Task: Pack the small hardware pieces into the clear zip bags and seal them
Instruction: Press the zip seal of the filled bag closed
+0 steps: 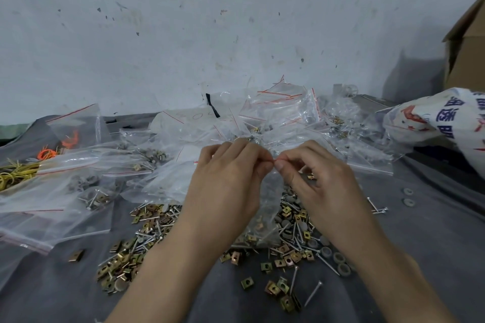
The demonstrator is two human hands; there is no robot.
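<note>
A small clear zip bag hangs between my hands with brass clips and nails inside. My left hand and my right hand both pinch its red-lined top edge at the middle, thumbs and fingertips almost meeting. Under the bag lies a loose heap of brass square clips, nails and grey washers on the grey cloth. More clips spread to the lower left.
A pile of clear zip bags, several filled, sits behind my hands. Flat bags and yellow and orange ties lie left. A printed white sack and a cardboard box stand right, against a stained wall.
</note>
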